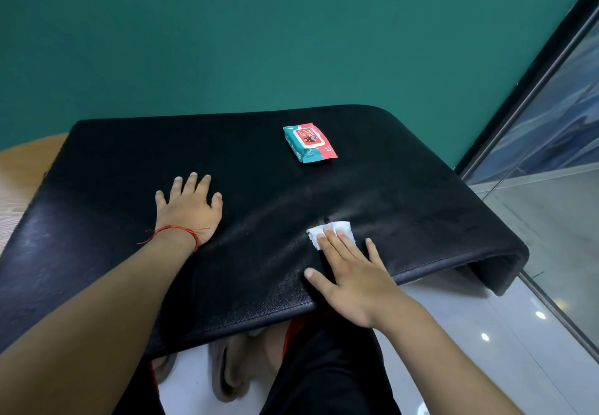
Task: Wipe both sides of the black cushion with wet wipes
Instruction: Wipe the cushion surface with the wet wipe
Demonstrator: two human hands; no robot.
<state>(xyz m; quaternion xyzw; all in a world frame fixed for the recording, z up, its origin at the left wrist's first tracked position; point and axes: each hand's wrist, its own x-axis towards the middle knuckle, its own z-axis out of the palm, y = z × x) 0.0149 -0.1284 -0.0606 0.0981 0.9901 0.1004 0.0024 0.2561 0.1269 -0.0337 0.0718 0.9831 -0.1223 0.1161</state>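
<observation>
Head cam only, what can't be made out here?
Head view:
1. Underside of black cushion: faces down, hidden by the cushion itself.
2. Wet wipe: near part under fingers of the right hand.
3. Wipes pack print: too small to read.
4. Cushion's near left corner: behind left forearm.

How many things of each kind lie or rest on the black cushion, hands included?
Pack of wet wipes: 1
White wet wipe: 1
Hands: 2, the left hand and the right hand
Total on the black cushion: 4
</observation>
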